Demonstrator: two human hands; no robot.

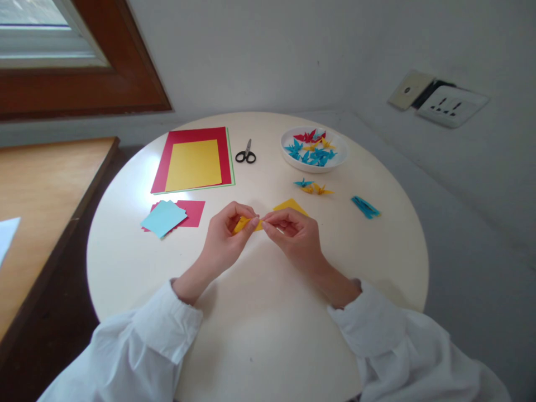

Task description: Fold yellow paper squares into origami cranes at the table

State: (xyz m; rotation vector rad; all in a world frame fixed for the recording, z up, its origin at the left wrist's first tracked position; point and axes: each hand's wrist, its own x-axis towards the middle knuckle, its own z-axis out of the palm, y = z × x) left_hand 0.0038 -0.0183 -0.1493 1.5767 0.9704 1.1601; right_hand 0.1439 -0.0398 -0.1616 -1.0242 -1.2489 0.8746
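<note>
A small folded piece of yellow origami paper [242,225] is pinched between the thumb and fingers of my left hand [229,228]. My right hand [296,230] is closed, its thumb and fingertips pressed together at the right end of the same paper. Both hands are just above the middle of the table, fingertips almost meeting. Much of the folded paper is hidden by the fingers, so its exact shape does not show. Just behind my right hand lies a flat yellow paper square [290,205], partly covered by that hand.
On the round white table [259,335] are red and yellow sheets [195,164], scissors [246,153], pale blue squares [164,219] over red ones [195,213], blue paper strips [365,207] and loose paper cranes [321,190]. A white dish [307,167] holds several cranes.
</note>
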